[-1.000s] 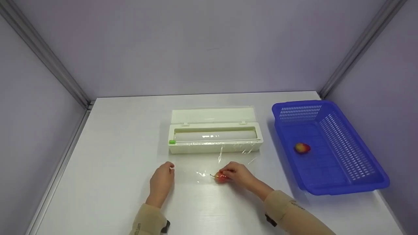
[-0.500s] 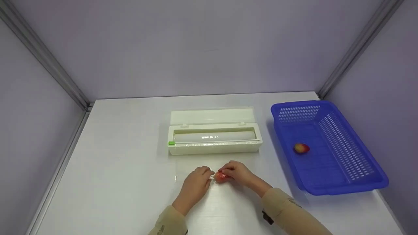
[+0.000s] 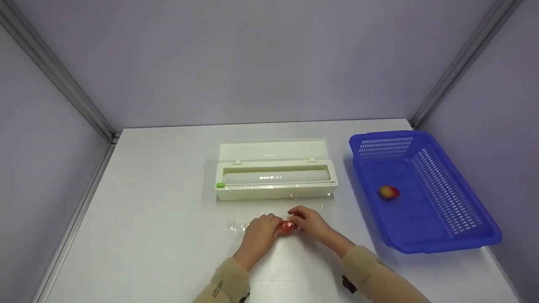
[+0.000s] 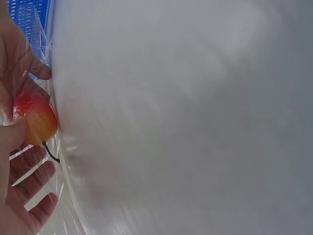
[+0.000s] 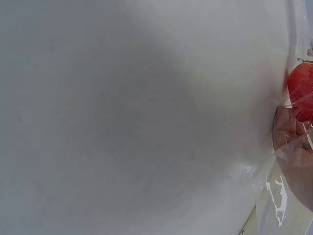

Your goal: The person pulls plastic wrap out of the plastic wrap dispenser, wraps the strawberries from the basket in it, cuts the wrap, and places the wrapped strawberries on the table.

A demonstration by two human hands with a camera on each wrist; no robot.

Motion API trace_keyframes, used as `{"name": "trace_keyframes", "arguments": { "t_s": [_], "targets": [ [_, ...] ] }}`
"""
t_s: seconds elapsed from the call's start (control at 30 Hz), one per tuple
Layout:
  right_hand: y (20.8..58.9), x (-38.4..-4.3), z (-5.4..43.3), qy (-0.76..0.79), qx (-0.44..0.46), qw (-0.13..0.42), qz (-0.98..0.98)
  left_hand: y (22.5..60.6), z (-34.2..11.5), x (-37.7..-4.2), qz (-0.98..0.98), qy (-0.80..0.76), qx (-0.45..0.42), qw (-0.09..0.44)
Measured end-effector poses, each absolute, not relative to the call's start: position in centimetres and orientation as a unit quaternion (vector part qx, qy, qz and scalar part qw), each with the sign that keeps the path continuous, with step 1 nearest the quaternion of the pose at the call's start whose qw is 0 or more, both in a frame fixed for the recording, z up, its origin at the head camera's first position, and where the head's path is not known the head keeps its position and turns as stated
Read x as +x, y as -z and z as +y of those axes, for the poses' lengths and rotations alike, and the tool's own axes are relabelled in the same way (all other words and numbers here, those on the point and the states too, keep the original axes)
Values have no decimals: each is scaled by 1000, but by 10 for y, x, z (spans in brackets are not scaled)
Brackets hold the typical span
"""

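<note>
The left hand (image 3: 257,236) pinches the red-yellow fruit (image 3: 287,227) at its two o'clock, the right hand (image 3: 310,221) beyond, its hold unclear through clear film (image 3: 239,223), the film box (image 3: 276,193) at twelve; wrapping seems in hand, next calling for snug tucking.

Fruit (image 3: 287,227) in front, film box (image 3: 276,193) behind it on the worktop (image 3: 164,176)! And over right, the basket (image 3: 414,214), a second fruit (image 3: 389,192) inside.

Left fingers (image 3: 269,219) partly hide the held fruit (image 3: 288,227); the right wrist view's edge crops it
</note>
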State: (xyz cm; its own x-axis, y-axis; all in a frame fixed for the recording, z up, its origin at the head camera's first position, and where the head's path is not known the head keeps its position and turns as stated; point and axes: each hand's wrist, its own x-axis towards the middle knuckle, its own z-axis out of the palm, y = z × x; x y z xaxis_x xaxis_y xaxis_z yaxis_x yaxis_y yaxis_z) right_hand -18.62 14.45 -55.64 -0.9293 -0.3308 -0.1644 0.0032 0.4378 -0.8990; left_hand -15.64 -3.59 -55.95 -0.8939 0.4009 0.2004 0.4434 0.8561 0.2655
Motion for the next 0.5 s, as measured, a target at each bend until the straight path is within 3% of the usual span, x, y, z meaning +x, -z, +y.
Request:
{"name": "trace_keyframes", "arguments": {
  "t_s": [0.2, 0.4, 0.5],
  "targets": [
    [553, -170, 162, 502, -110, 128, 848, 555, -32, -158, -956, 181, -224, 47],
    [554, -150, 188, 351, -153, 90, 919, 552, -30, -160, -949, 213, -231, 3],
    [556, -145, 201, 277, -174, 52, 944, 551, -30, -161, -947, 206, -246, 10]
  ]
}}
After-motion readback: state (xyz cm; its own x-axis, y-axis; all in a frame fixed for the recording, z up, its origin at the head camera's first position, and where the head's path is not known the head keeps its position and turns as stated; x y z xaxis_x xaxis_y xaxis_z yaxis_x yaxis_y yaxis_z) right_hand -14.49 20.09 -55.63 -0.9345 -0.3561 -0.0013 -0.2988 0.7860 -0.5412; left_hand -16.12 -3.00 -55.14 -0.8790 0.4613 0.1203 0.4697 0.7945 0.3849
